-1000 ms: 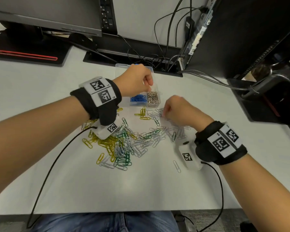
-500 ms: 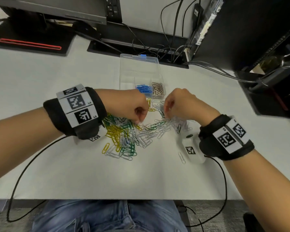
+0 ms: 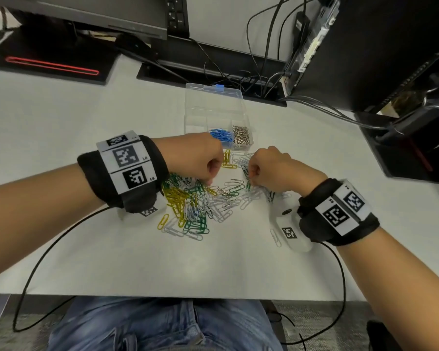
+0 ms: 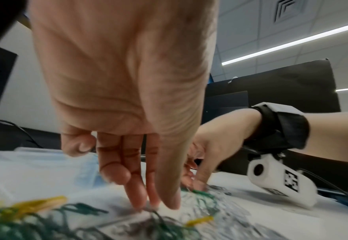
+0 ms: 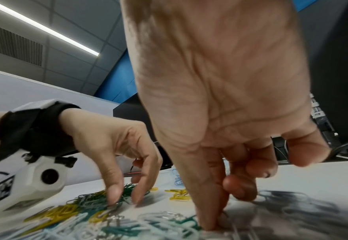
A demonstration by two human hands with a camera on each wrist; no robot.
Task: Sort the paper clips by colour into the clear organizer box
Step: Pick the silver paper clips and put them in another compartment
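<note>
Two hands down in the paper clips (image 3: 195,198), left hand (image 3: 200,158) fingertips pinching, right hand (image 3: 269,168) pinching too, contents unclear

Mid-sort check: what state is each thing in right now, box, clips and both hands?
organizer box: lid open.
blue clips: in a front compartment.
silver clips: in the compartment right of the blue.
loose pile: mixed, unsorted on the desk.
left hand: fingertips down on the pile.
right hand: fingertips down in the pile.

Monitor (image 3: 86,13), cables (image 3: 259,72), black stand (image 3: 48,57) behind desk (image 3: 61,117).
</note>
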